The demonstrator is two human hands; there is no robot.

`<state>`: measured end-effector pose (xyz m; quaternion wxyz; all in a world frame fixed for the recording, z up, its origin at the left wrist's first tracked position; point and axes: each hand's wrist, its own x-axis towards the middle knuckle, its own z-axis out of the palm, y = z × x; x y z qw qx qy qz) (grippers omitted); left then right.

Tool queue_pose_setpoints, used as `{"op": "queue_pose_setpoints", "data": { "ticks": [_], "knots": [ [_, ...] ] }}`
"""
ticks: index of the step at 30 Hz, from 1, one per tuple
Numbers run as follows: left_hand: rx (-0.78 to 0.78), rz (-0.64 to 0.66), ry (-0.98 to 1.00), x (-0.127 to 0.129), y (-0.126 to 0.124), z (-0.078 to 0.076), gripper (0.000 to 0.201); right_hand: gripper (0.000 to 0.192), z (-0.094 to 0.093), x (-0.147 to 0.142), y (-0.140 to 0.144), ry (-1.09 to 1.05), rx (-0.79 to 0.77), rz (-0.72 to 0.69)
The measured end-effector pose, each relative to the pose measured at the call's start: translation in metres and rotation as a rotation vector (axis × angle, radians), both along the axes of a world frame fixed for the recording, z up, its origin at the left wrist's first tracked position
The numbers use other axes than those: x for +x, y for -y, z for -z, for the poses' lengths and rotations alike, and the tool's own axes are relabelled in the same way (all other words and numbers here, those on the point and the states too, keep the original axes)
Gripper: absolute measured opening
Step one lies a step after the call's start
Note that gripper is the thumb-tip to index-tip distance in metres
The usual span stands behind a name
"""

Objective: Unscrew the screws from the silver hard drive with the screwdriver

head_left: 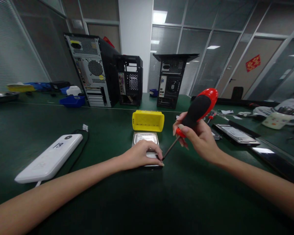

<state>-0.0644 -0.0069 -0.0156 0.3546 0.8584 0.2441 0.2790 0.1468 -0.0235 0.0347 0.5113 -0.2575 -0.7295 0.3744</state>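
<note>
A silver hard drive [145,138] lies flat on the green table [107,137], just in front of a yellow plastic bin [148,121]. My left hand [140,155] rests on the drive's near part, fingers spread over it and pressing it down. My right hand [199,137] grips a screwdriver [196,112] with a black and red handle. Its shaft slants down to the left, and the tip meets the drive's near right corner beside my left fingertips.
A white power bank [50,158] with a black cable lies at the left. Three opened computer towers [93,70] stand at the back. Flat dark panels and drives [236,133] lie at the right, a blue bin [73,101] at the back left.
</note>
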Motion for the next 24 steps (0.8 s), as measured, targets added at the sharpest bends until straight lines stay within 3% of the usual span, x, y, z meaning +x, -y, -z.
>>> {"op": "queue_pose_setpoints", "data": {
  "ticks": [14, 24],
  "knots": [
    [-0.120, -0.008, 0.009, 0.0014, -0.0033, 0.0015, 0.016, 0.028, 0.0006, -0.0017, -0.0013, -0.003, -0.004, -0.089],
    [-0.075, 0.009, -0.012, -0.0016, -0.0034, 0.0006, 0.015, 0.029, 0.0043, 0.0005, 0.0046, -0.008, 0.003, -0.077]
  ]
}}
